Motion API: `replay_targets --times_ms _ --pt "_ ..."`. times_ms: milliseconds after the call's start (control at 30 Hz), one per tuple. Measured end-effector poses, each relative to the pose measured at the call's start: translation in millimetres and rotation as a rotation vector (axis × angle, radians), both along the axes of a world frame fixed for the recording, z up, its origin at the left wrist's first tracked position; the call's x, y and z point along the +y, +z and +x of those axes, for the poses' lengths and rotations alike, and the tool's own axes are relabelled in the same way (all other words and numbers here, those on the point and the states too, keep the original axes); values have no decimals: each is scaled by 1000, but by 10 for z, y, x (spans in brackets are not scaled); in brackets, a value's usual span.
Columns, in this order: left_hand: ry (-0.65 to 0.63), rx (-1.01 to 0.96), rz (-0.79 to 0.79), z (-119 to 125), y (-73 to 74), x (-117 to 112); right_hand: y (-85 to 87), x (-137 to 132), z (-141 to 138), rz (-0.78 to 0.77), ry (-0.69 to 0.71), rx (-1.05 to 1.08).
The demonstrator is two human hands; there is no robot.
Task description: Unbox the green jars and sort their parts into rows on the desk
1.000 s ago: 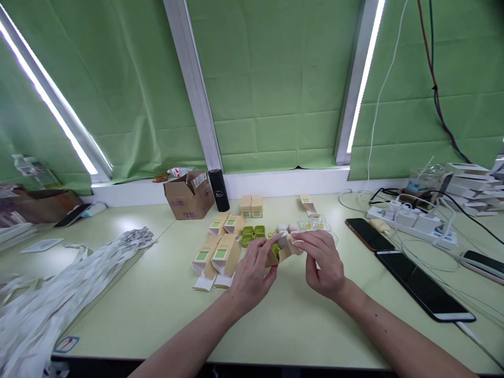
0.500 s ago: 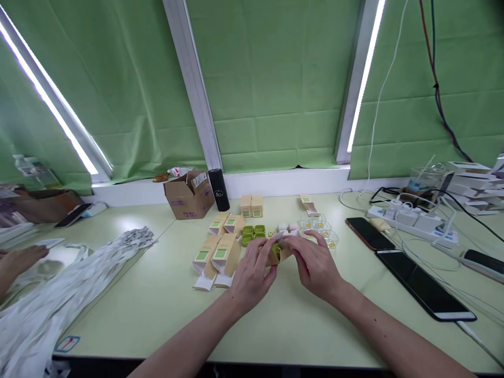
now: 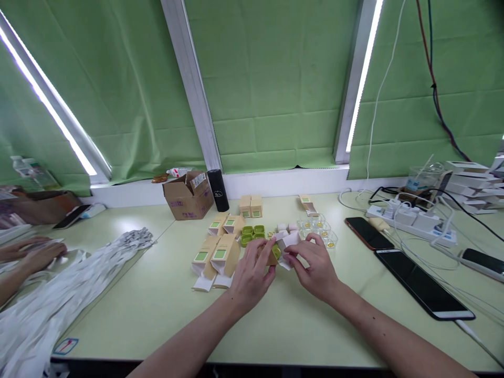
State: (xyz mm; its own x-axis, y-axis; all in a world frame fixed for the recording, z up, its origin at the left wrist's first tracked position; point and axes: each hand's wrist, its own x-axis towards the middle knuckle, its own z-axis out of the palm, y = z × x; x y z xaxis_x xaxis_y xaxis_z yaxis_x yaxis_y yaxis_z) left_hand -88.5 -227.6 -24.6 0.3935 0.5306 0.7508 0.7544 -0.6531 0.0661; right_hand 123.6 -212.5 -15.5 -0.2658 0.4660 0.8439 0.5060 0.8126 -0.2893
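Tan cardboard carton, centre of frame, slightly low; mostly covered by the left hand, thumb and fingers pressed on its sides. Right hand pinching the white flap at the open end; exact contact hidden behind its own fingers. Green piece inside shows only in part, shape unclear. White pieces just behind, partly blocked by the flap. Tan boxes left of centre: label print too small to read. Far left, co-worker's hands, forearms cut by the frame edge, on white straps running out lower left.
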Motion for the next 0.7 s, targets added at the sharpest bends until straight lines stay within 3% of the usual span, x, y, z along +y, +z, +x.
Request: replay_targets --times_ms 167,300,467,700 --pt "4 98 89 28 -3 0 -61 -5 -101 -210 -42 44" --pt "15 169 148 46 21 -20 -76 -8 -150 -243 -51 57" --pt "67 153 198 41 55 -21 -66 6 -126 -256 37 249" --pt "102 95 176 -2 37 10 -138 44 -96 -469 175 493"
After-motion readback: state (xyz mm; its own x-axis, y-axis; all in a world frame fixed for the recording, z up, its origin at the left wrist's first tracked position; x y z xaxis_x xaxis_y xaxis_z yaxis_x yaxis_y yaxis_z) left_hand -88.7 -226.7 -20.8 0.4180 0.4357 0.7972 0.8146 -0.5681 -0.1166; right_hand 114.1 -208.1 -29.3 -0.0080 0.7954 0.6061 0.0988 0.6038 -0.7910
